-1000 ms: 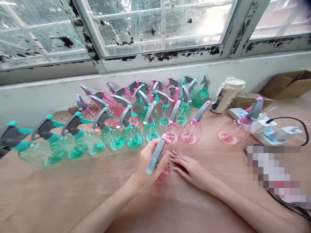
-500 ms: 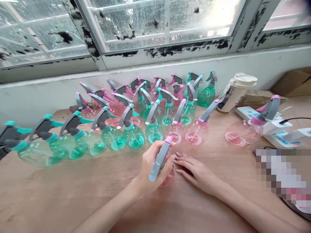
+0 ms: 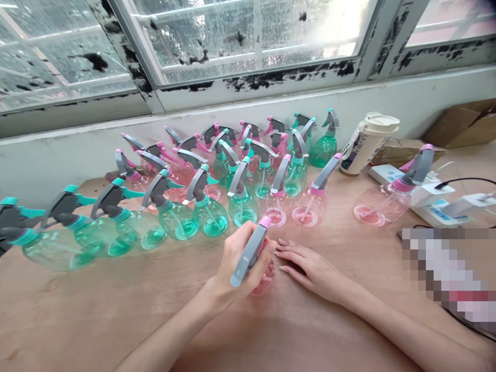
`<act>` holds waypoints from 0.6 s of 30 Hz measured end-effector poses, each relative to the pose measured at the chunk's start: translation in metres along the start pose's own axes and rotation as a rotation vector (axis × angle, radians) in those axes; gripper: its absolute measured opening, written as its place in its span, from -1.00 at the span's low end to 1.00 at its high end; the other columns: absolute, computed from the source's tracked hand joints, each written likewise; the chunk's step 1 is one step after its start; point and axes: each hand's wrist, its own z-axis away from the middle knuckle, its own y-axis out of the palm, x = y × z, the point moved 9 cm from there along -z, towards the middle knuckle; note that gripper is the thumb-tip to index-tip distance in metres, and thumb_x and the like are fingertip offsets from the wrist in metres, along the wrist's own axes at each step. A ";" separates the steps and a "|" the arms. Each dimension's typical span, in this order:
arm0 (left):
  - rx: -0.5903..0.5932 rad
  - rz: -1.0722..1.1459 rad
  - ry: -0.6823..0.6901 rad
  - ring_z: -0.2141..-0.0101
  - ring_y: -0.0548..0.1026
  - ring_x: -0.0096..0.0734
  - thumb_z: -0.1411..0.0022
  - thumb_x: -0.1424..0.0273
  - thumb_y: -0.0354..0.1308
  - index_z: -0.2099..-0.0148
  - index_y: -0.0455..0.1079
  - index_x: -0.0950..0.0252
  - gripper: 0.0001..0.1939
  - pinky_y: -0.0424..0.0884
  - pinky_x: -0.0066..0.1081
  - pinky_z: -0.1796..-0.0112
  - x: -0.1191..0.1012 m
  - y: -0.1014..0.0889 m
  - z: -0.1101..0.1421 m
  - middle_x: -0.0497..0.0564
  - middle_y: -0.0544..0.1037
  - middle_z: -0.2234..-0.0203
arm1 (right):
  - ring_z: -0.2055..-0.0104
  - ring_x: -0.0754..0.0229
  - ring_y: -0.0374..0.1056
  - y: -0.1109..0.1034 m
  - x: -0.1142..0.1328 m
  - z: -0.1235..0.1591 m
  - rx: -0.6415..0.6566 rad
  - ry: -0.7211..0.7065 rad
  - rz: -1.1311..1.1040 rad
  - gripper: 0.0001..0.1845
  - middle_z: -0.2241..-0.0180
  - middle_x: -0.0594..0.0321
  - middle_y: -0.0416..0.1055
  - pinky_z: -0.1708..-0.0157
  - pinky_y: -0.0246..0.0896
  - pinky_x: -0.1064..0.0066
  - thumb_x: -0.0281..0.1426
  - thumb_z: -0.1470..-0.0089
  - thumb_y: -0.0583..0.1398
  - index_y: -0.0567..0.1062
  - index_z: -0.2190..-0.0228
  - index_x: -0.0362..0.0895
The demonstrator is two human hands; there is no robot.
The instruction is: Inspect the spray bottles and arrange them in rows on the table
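Note:
My left hand [image 3: 229,271] is wrapped round the neck of a pink spray bottle [image 3: 251,253] that stands on the table in front of me. Its grey sprayer head with a pink tip points away from me, and the fingers hide most of the collar and trigger. Just right of that bottle, my right hand [image 3: 315,268] lies on the tabletop with its fingers stretched out and holds nothing. Past the hands stand two more pink spray bottles, one [image 3: 276,212] nearly straight ahead and one [image 3: 310,209] to its right.
A row of green spray bottles [image 3: 211,217] runs to the left, with several pink and green ones behind. Farther right are a lone pink spray bottle [image 3: 382,206], a white cup [image 3: 368,144], a power strip [image 3: 437,206] with plugs, and cardboard [image 3: 461,124]. Windows stand behind.
The whole view has shifted slightly, so most things sit a little farther left. My left hand keeps its grip on the pink spray bottle, and the right hand stays flat beside it.

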 end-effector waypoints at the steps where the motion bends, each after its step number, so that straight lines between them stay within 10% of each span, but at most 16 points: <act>1: -0.001 -0.003 0.008 0.53 0.36 -0.51 -0.31 0.35 0.08 0.36 0.27 0.27 -0.82 0.33 -0.46 0.43 -0.001 0.000 0.000 -0.09 0.37 0.52 | -0.23 -0.01 0.29 0.000 0.000 0.000 0.002 0.004 0.005 -0.65 -0.13 0.07 0.43 -0.20 0.26 0.04 -0.37 -0.27 0.13 0.44 -0.07 -0.06; 18: -0.074 -0.019 -0.033 0.10 0.52 -0.26 -0.35 0.33 0.06 0.04 0.37 0.23 -0.82 0.44 -0.28 0.10 0.011 -0.002 0.005 0.09 0.53 0.13 | -0.24 0.02 0.28 -0.002 -0.001 -0.001 0.013 0.027 -0.032 -0.65 -0.13 0.10 0.43 -0.20 0.25 0.05 -0.38 -0.25 0.14 0.44 -0.07 -0.04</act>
